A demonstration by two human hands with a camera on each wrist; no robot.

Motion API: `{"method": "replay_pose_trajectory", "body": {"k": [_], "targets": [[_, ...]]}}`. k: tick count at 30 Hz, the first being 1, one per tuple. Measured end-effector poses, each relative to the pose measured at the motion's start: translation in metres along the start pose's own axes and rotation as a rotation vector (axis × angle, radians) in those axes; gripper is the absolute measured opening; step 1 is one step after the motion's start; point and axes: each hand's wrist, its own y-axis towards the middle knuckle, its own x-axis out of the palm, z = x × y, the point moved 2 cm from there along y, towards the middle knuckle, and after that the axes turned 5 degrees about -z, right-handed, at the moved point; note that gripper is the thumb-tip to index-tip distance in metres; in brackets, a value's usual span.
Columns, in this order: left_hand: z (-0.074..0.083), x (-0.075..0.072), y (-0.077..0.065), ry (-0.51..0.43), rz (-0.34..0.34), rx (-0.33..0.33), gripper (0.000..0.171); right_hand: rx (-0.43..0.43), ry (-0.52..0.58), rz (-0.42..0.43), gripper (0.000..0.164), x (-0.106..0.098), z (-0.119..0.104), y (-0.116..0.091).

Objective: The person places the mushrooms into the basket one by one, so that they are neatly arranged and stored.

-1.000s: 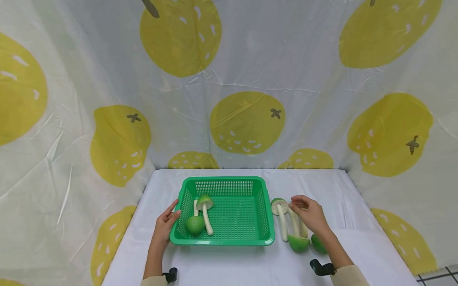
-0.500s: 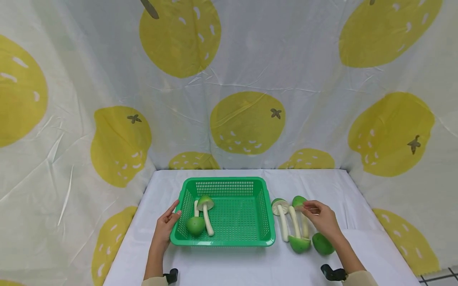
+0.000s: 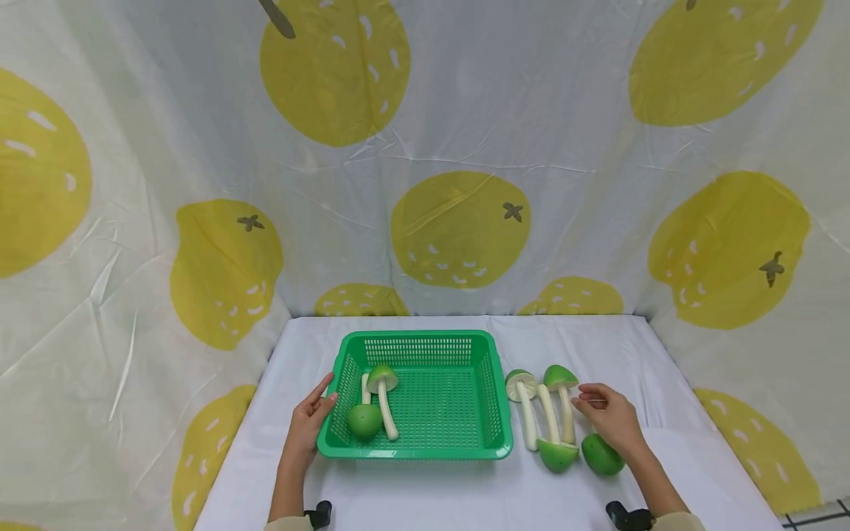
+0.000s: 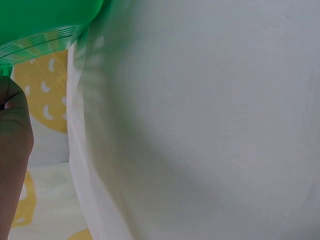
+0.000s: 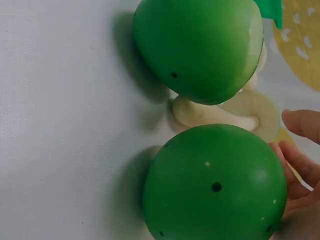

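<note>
Toy mushrooms with green caps and pale stems are in the head view. Two of them, one cap-up mushroom (image 3: 382,380) and one cap-down mushroom (image 3: 364,422), lie at the left inside a green basket (image 3: 425,451). My left hand (image 3: 307,422) touches the basket's left rim with extended fingers and thumb. Right of the basket, several more mushrooms lie in a row with caps at alternating ends. My right hand (image 3: 612,420) hovers over the rightmost mushroom (image 3: 602,455), whose stem is hidden. In the right wrist view, thumb and fingers are apart beyond its cap (image 5: 216,185), nothing visible between them.
A white cloth (image 3: 425,495) covers the table. Behind and beside it hangs a lemon-print sheet (image 3: 578,236). The basket's right wall stands close to the leftmost mushroom (image 3: 527,413) of the row.
My right hand has moved rightward, off the mushroom second from the right, uncovering its cap, to the rightmost one. My left hand has stayed at the basket's rim.
</note>
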Motion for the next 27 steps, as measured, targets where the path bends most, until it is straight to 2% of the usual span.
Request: {"method": "replay_pose_trajectory", "body": {"k": [7, 13, 20, 27], "targets": [[0.001, 0.002, 0.002, 0.016, 0.011, 0.022, 0.053, 0.014, -0.010, -0.003, 0.051, -0.002, 0.010, 0.001], [0.000, 0.002, 0.002, 0.005, 0.013, 0.023, 0.053, 0.026, -0.040, 0.016, 0.046, -0.007, 0.018, 0.000], [0.001, 0.003, 0.000, 0.002, 0.019, 0.019, 0.052, 0.086, -0.064, 0.033, 0.045, -0.010, 0.031, -0.005], [0.001, 0.002, 0.001, 0.000, 0.015, 0.022, 0.052, 0.170, -0.056, -0.027, 0.048, -0.012, 0.041, -0.005]]}}
